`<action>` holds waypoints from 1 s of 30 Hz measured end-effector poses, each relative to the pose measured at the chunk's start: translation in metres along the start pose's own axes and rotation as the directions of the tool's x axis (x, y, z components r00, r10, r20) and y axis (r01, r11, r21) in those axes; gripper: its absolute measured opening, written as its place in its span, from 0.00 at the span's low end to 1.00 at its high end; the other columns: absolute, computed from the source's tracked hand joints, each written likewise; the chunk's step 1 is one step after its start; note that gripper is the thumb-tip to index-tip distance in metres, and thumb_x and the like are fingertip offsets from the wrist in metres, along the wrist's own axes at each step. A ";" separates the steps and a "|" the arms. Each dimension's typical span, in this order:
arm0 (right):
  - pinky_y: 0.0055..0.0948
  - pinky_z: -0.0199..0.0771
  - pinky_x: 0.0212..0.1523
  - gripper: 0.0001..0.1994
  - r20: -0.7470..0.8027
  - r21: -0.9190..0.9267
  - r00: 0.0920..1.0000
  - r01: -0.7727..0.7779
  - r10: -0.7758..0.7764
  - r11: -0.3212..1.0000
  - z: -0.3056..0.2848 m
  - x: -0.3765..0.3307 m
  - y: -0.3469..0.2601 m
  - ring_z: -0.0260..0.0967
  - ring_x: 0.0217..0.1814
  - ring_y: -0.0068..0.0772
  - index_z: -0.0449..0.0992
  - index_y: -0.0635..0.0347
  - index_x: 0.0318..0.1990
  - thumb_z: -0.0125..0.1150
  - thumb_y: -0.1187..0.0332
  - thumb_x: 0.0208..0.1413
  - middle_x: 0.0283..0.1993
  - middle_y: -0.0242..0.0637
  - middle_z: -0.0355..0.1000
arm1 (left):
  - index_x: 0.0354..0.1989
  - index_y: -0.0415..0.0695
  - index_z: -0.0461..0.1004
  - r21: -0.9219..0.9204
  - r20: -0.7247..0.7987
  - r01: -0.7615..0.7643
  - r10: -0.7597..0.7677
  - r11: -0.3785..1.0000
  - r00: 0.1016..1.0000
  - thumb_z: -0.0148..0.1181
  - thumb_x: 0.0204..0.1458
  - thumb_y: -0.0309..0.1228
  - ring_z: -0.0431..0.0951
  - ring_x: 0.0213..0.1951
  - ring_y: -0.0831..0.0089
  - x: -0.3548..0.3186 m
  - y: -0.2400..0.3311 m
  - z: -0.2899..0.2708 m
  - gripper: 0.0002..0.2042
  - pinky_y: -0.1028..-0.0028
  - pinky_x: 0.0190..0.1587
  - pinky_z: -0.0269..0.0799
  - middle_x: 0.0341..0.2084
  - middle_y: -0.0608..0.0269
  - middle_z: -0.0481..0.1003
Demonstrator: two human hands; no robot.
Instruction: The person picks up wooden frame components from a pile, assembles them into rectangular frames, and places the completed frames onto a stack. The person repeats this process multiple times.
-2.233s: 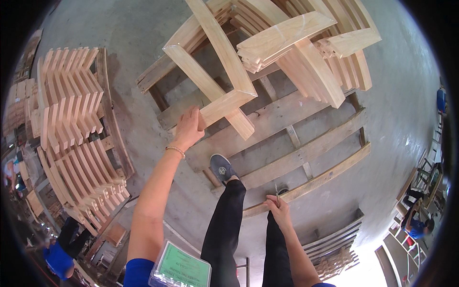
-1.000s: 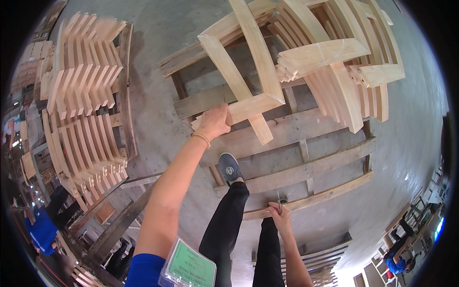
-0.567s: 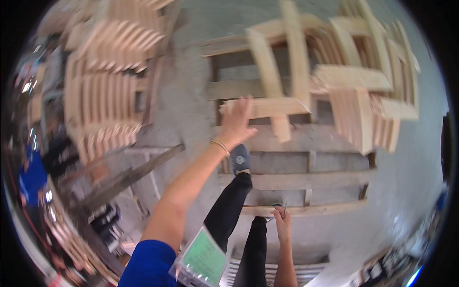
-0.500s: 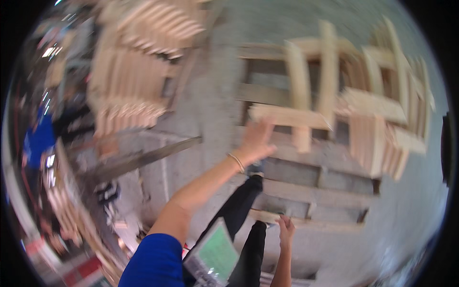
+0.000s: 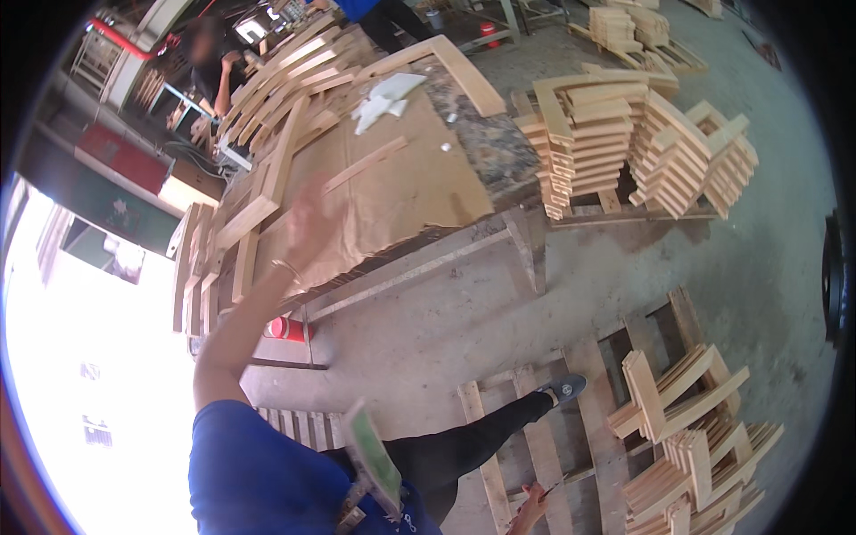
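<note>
My left hand stretches out over the near left part of a worktable, its fingers smeared by motion. Brown cardboard covers the table under it. Beside this hand lies an angled light-wood frame, with several more wood pieces at the table's left end. Whether the hand touches any of them I cannot tell. Low at the bottom, my right hand is closed around a thin dark tool, its kind too small to make out. That hand hangs above a wooden pallet.
Stacked wood frames stand on the pallet's right side, near my shoe. More stacks sit on a pallet beyond the table. White foam scraps lie on the table. A co-worker is at the far left. A red container stands under the table.
My view has swung left from the pallet to the worktable. My left hand has gone from a wood frame on the pallet to over the table. My right hand stays low.
</note>
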State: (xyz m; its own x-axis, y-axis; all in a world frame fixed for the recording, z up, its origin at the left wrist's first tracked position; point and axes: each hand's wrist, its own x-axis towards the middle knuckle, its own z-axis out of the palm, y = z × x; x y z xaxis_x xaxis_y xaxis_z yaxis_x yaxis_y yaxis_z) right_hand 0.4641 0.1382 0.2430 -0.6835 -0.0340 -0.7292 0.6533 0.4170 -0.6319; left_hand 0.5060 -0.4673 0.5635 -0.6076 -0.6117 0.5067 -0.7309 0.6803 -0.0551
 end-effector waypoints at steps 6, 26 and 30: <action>0.31 0.67 0.39 0.18 -0.013 -0.043 0.995 0.098 -0.099 0.994 -0.003 -0.001 0.015 0.69 0.30 0.30 0.73 0.73 0.36 0.55 0.60 0.53 0.28 0.42 0.75 | 0.60 0.39 0.60 0.328 0.246 0.564 -0.645 0.758 0.724 0.50 0.44 0.64 0.63 0.59 0.52 0.029 -0.174 -0.001 0.43 0.55 0.60 0.57 0.55 0.43 0.66; 0.40 0.72 0.40 0.17 -0.086 -0.297 0.996 0.005 -0.032 0.955 0.015 0.027 -0.037 0.73 0.38 0.46 0.78 0.59 0.37 0.53 0.54 0.51 0.35 0.48 0.75 | 0.63 0.34 0.52 -0.119 0.552 -0.116 0.163 0.986 0.818 0.57 0.52 0.45 0.54 0.65 0.53 0.110 -0.095 -0.043 0.36 0.64 0.64 0.52 0.62 0.42 0.56; 0.26 0.69 0.35 0.16 -0.255 0.445 0.963 0.191 -0.081 0.875 -0.035 0.024 -0.134 0.69 0.34 0.20 0.77 0.64 0.42 0.56 0.60 0.56 0.33 0.32 0.75 | 0.64 0.36 0.45 -0.110 0.578 -0.545 0.499 0.831 0.646 0.62 0.48 0.40 0.52 0.63 0.47 0.079 0.038 -0.063 0.40 0.61 0.64 0.50 0.62 0.44 0.54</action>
State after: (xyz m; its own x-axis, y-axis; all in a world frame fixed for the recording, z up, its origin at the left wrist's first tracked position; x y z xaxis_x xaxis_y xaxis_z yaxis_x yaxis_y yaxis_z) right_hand 0.3489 0.1133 0.3191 -0.7944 0.1654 -0.5844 0.5858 -0.0455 -0.8092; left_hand 0.4500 -0.4648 0.6558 -0.9369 -0.2887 -0.1973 -0.2427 0.9431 -0.2274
